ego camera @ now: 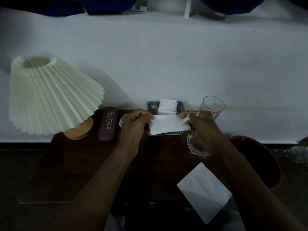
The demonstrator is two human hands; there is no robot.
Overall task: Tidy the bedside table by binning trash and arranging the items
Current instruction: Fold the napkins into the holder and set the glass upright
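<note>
Both hands hold one white tissue (168, 125) stretched flat above the dark wooden bedside table (83, 164). My left hand (133, 127) pinches its left edge and my right hand (203, 129) pinches its right edge. Right behind the tissue stands a grey tissue holder (150, 105) with more white tissues (167, 105) sticking up from it. A second white tissue (204, 192) lies flat near the table's front right corner.
A pleated cream lamp (50, 95) on a wooden base stands at the left. Beside it lies a purple glasses case (108, 124). A tall clear glass (212, 106) and a glass dish (194, 145) are at the right. A dark red bin (260, 160) sits right of the table.
</note>
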